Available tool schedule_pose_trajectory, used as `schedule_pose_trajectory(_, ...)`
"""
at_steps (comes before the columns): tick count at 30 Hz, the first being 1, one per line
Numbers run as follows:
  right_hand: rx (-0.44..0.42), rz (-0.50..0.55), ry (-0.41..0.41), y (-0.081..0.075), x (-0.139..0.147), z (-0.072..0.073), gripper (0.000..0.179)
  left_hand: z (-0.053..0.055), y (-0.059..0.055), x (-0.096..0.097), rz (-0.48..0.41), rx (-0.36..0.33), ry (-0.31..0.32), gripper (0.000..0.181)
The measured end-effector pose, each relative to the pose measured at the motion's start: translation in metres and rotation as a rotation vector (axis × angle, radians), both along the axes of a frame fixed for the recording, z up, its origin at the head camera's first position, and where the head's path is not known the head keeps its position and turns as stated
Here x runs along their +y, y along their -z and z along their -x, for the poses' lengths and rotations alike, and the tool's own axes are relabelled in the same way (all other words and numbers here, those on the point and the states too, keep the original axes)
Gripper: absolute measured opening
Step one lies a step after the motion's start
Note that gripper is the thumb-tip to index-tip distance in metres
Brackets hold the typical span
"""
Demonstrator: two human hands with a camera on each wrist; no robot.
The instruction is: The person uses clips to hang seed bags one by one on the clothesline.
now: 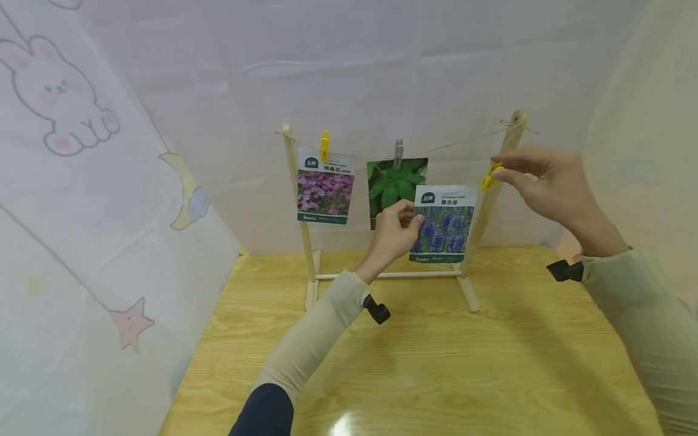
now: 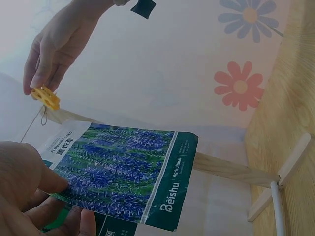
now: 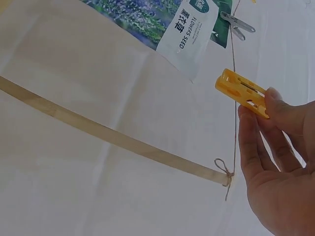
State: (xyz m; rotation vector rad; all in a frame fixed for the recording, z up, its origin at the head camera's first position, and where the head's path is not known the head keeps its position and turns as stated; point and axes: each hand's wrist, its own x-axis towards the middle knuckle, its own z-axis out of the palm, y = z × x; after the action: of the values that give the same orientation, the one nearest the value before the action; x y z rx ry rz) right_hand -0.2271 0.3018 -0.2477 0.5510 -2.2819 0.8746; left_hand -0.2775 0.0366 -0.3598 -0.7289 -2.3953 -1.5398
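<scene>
My left hand (image 1: 394,233) pinches the left edge of a seed packet (image 1: 443,233) printed with purple flower spikes, held upright in front of the rack's right part. Between thumb and fingertips, my right hand (image 1: 556,181) pinches a yellow clothespin (image 1: 491,176) near the right post. In the right wrist view the clothespin (image 3: 242,93) overlaps the string (image 3: 235,132). To the left, a pink-flower packet (image 1: 325,191) hangs from the string by another yellow clothespin (image 1: 325,146). A green-leaf packet (image 1: 397,181) hangs by a grey clothespin (image 1: 398,154), partly hidden behind my left hand.
The string runs between two wooden posts (image 1: 305,242), tied at the right post's top (image 1: 518,118). A white crossbar (image 1: 389,275) joins the posts low over the wooden table (image 1: 425,369). Cloth printed with a rabbit (image 1: 60,97) hangs at the left and behind.
</scene>
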Motion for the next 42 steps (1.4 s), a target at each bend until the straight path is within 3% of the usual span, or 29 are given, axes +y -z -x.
schedule_pose_trajectory(11,0.087,0.029,0.0,-0.015,0.002,0.01,0.021,0.0,-0.014,0.014,-0.009,-0.013,0.029,0.029)
schedule_pose_trajectory(22,0.034,0.048,0.025,-0.031,-0.006,0.015,0.015,0.007,-0.028,0.021,-0.029,0.007,0.012,0.03)
schedule_pose_trajectory(32,0.055,0.009,0.037,-0.045,-0.008,0.028,0.011,0.015,-0.03,0.023,-0.047,-0.009,0.003,0.032)
schedule_pose_trajectory(42,0.02,0.003,0.043,-0.06,-0.014,0.034,0.011,0.017,-0.037,0.027,-0.045,-0.03,-0.024,0.033)
